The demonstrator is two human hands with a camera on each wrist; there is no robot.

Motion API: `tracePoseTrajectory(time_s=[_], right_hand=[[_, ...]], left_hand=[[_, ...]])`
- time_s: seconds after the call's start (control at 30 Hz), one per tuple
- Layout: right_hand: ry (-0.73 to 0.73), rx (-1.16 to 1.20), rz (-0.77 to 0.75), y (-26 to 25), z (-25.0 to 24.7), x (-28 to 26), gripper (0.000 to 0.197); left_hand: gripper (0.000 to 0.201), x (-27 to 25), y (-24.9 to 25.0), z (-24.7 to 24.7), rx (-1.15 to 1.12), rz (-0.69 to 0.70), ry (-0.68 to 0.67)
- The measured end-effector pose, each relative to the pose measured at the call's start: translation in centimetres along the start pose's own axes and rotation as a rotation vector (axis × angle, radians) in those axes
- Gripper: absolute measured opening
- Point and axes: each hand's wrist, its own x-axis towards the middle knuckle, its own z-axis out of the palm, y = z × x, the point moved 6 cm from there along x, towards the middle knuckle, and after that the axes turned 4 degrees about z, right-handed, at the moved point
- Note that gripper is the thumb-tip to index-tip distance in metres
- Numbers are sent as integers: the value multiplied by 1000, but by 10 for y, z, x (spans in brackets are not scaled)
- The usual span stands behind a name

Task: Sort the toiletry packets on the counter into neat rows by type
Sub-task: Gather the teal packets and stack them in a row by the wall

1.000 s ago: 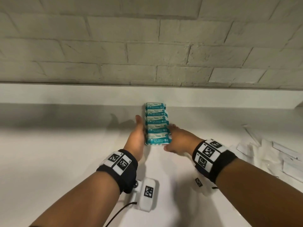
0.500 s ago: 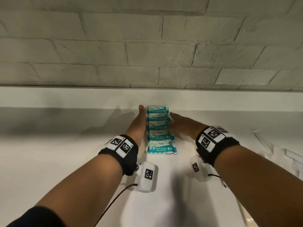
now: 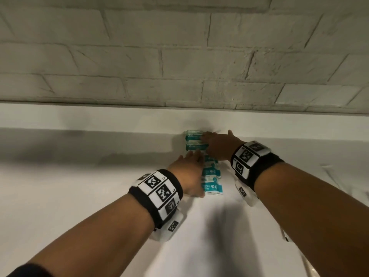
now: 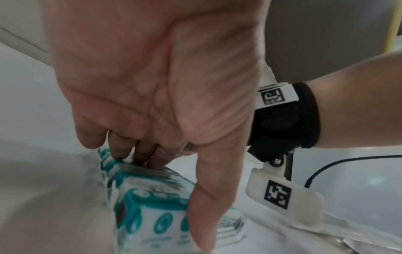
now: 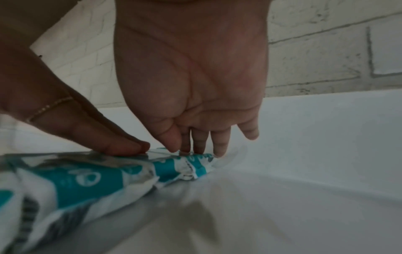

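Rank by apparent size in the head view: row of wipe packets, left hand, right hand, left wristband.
1. Row of wipe packets, partly covered.
2. Left wristband, nearest the camera.
3. Left hand and right hand: look alike, not ranked.

Teal-and-white packets (image 3: 211,174) on a white counter (image 3: 79,196).

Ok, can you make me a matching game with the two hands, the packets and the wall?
Things:
1. left hand
2. right hand
3. wipe packets
4. brick wall

Descriptions:
A. teal and white, in a row on the counter
B. pale, behind the counter
C. touches the far end of the row
D. rests against the row's near left side

Pairs: 1-D, 2-C, 3-A, 4-B
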Motion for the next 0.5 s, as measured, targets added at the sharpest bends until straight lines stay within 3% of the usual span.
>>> tracePoseTrajectory(time_s=[0.27,0.43,0.5], right_hand=[[18,13,-60,2,7,-19,64],[127,261,-169,9,18,-108,58],[122,304,-156,33,35,-160,62]], left_hand=[[99,0,4,2,72,-31,-12],[88,-22,31,0,87,17,172],[83,-28,58,9,66,60,153]])
